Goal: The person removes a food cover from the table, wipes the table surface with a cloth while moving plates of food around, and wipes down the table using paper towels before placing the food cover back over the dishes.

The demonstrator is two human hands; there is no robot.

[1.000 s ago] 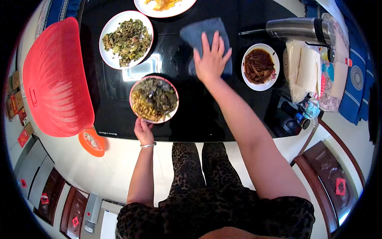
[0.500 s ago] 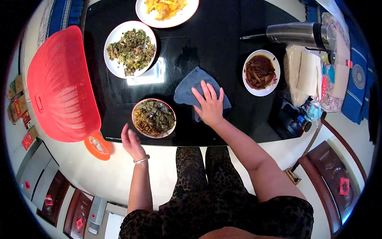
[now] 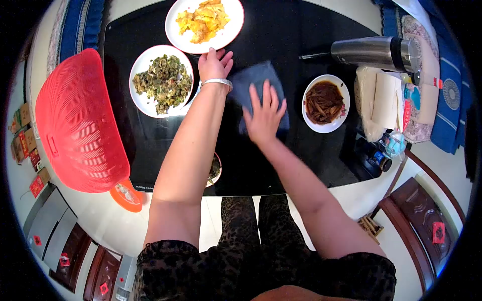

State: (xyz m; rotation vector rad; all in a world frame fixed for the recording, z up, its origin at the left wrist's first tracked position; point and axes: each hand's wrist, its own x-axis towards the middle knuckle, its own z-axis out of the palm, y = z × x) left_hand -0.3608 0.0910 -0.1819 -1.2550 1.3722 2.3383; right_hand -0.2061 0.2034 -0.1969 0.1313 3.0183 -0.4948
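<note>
My left hand [image 3: 215, 66] reaches to the near rim of a white plate of yellow egg-like food [image 3: 205, 27]; its fingers are apart, and the fingertips seem to touch the rim. Under my right hand [image 3: 264, 113] lies a blue cloth [image 3: 248, 76], pressed on the black tabletop with the fingers spread flat. Left of my left wrist sits a plate of chopped greens [image 3: 161, 83]. My left forearm hides most of a bowl of dark food [image 3: 216, 169] near the front edge.
A bowl of brown strips in sauce [image 3: 325, 104] stands on the right, beside a steel flask [image 3: 369, 52] and a pack of tissues [image 3: 384, 103]. A red mesh food cover [image 3: 83, 125] stands at the left edge. A dark bottle [image 3: 374, 158] lies at right front.
My left hand has gone from beside the front bowl to the egg plate at the far side. My right hand has slid the cloth farther from me. The view has tilted slightly.
</note>
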